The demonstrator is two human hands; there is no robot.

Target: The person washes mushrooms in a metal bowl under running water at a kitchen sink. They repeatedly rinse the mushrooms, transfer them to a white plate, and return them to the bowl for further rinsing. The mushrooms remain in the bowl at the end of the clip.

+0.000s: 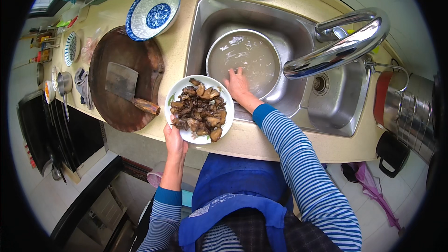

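Observation:
My left hand (175, 140) grips the lower left rim of a white plate (229, 112), tilted slightly at the counter's front edge. Brown, wet-looking pieces of food (199, 108), perhaps mushrooms or snails, are heaped on it. My right hand (238, 84) reaches into a round metal basin (280, 63) of cloudy water (252, 50). The fingers are spread at the water's surface, with the tips partly under it. Nothing shows in that hand, though what lies below the murky water is hidden. The basin stands in the larger bowl of a stainless-steel sink (297, 24).
A chrome faucet (336, 56) arches over the sink's right side. Left of the plate, a cleaver (121, 80) lies on a round wooden chopping block (147, 59). A blue-and-white bowl (134, 17) overlaps the block's far edge. A ladle or small pot (64, 82) stands farther left.

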